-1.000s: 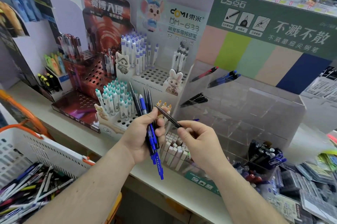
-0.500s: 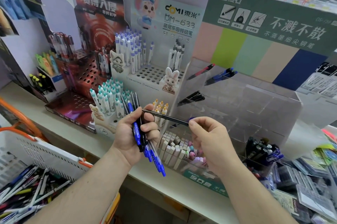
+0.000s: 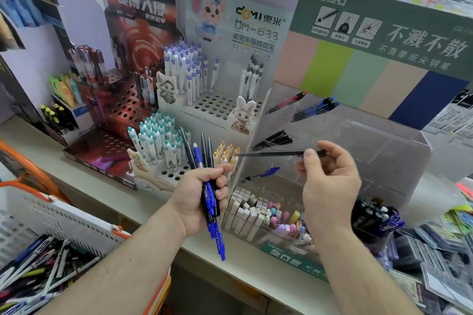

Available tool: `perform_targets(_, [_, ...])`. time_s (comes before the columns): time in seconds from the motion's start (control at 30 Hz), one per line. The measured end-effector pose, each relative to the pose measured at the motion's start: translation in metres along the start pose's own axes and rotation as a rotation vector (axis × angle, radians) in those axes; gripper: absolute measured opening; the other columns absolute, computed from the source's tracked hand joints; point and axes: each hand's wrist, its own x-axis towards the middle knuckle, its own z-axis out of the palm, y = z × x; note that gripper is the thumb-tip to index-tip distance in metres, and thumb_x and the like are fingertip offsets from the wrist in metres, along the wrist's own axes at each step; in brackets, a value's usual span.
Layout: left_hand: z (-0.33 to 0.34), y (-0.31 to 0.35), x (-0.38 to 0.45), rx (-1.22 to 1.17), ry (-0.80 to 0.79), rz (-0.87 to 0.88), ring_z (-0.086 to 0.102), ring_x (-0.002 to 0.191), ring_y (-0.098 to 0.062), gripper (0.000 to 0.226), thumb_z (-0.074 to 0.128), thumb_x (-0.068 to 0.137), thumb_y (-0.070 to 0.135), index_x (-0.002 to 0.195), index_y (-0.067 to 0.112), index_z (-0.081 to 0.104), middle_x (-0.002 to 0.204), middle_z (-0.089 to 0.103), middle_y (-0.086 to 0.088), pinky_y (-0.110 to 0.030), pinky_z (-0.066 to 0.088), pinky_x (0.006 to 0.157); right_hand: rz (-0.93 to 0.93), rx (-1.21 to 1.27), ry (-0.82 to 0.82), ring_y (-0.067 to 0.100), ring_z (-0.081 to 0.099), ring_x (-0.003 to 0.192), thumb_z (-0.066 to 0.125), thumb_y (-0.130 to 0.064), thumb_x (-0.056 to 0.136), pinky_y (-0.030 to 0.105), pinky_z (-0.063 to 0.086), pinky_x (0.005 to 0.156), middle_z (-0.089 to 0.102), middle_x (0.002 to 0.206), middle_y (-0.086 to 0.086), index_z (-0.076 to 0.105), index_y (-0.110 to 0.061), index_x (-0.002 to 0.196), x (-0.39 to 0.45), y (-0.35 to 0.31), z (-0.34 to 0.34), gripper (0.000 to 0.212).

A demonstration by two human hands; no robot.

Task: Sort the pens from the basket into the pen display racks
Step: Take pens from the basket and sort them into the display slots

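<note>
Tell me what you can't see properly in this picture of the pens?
- Basket: the head view's left and bottom edges cut it off, so its pens cannot be counted.
- Bundle of pens: the left hand wraps their middles, hiding the exact number.
- Thin black pen: its rear end hides behind the right hand's thumb.
- Small print on the green sign: too blurred.

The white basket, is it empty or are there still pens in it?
Not empty. The white basket at the lower left holds a jumbled pile of pens, lying criss-cross in blue, black, white and yellow.
</note>
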Motion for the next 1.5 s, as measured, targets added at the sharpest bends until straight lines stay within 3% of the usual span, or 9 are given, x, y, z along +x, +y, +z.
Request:
perform_targets(0.1, [0.0, 0.003, 0.0, 0.048, 0.023, 0.006, 0.04, 0.042, -0.01, 0.019, 0.053, 0.076, 0.011, 0.091, 0.008, 0.064, 0.058, 0.046, 0.002, -0.02, 0.03, 0.039, -0.236, -0.047, 0.08, 0.022, 0.067, 0.077, 0.067, -0.004, 0.092, 0.027, 0.057, 0.074, 0.068, 0.083, -0.004, 0.066, -0.024, 0.102, 0.016, -0.005, 0.0, 0.023])
perform_targets(0.27, [0.001, 0.006, 0.001, 0.106, 0.032, 0.019, 0.039, 0.043, -0.011, 0.021, 0.053, 0.074, 0.012, 0.092, 0.007, 0.063, 0.058, 0.045, 0.002, -0.021, 0.029, 0.04, -0.461, -0.22, 0.133, 0.001, 0.063, 0.076, 0.068, -0.014, 0.092, 0.016, 0.051, 0.075, 0.07, 0.092, -0.006, 0.071, -0.015, 0.11, 0.044, 0.001, 0.004, 0.018])
perform_targets(0.43, [-0.003, 0.004, 0.0, 0.121, 0.029, 0.014, 0.041, 0.045, -0.011, 0.024, 0.055, 0.074, 0.012, 0.096, 0.006, 0.063, 0.06, 0.046, 0.001, -0.021, 0.033, 0.041, -0.573, -0.396, 0.045, 0.01, 0.062, 0.073, 0.069, -0.012, 0.091, 0.012, 0.051, 0.074, 0.075, 0.094, 0.007, 0.074, -0.008, 0.112, 0.058, 0.021, 0.021, 0.022])
perform_targets(0.57, [-0.006, 0.002, -0.001, 0.124, 0.022, 0.007, 0.042, 0.045, -0.012, 0.026, 0.055, 0.075, 0.011, 0.099, 0.005, 0.063, 0.061, 0.047, 0.0, -0.022, 0.035, 0.04, -0.723, -0.559, -0.049, 0.02, 0.068, 0.07, 0.071, -0.008, 0.087, 0.033, 0.055, 0.072, 0.076, 0.085, 0.004, 0.076, -0.008, 0.108, 0.06, 0.035, 0.035, 0.022])
perform_targets(0.8, [-0.008, -0.001, -0.007, 0.164, -0.007, -0.018, 0.043, 0.046, -0.011, 0.028, 0.057, 0.075, 0.012, 0.101, 0.005, 0.063, 0.062, 0.048, 0.0, -0.022, 0.036, 0.042, -0.65, -0.773, -0.065, 0.031, 0.057, 0.095, 0.073, -0.019, 0.084, 0.036, 0.038, 0.083, 0.075, 0.094, 0.0, 0.08, -0.016, 0.09, 0.062, 0.059, 0.044, 0.01])
perform_targets(1.07, [-0.006, -0.004, -0.011, 0.219, -0.018, -0.032, 0.043, 0.05, -0.012, 0.021, 0.049, 0.088, 0.006, 0.103, 0.004, 0.064, 0.063, 0.049, -0.001, -0.021, 0.034, 0.047, -0.599, -0.712, -0.076, 0.023, 0.052, 0.106, 0.072, -0.018, 0.085, 0.033, 0.035, 0.094, 0.066, 0.11, 0.003, 0.074, -0.015, 0.111, 0.039, 0.041, 0.04, 0.026])
perform_targets(1.17, [-0.003, -0.006, -0.012, 0.232, -0.018, -0.058, 0.044, 0.049, -0.012, 0.022, 0.054, 0.083, 0.008, 0.1, 0.006, 0.068, 0.063, 0.049, -0.001, -0.02, 0.036, 0.046, -0.248, -0.552, -0.367, 0.009, 0.064, 0.088, 0.068, -0.019, 0.091, 0.036, 0.055, 0.084, 0.069, 0.091, -0.008, 0.073, -0.021, 0.093, 0.007, 0.024, 0.041, 0.007])
perform_targets(1.27, [0.0, -0.01, -0.014, 0.278, -0.044, -0.087, 0.044, 0.049, -0.011, 0.01, 0.058, 0.076, 0.012, 0.085, 0.009, 0.064, 0.062, 0.051, -0.001, -0.019, 0.035, 0.046, 0.162, -0.512, -0.653, 0.005, 0.069, 0.081, 0.066, -0.031, 0.092, 0.038, 0.059, 0.082, 0.074, 0.081, -0.009, 0.076, -0.025, 0.09, -0.018, 0.023, 0.044, 0.012])
perform_targets(1.5, [0.002, -0.021, -0.02, 0.333, -0.086, -0.125, 0.047, 0.052, -0.012, 0.008, 0.06, 0.082, 0.015, 0.086, 0.009, 0.063, 0.068, 0.058, -0.005, -0.02, 0.038, 0.048, 0.507, -0.251, -0.665, 0.021, 0.054, 0.056, 0.063, -0.011, 0.092, 0.032, 0.048, 0.055, 0.065, 0.074, 0.02, 0.071, -0.001, 0.087, -0.029, 0.019, 0.04, 0.013])
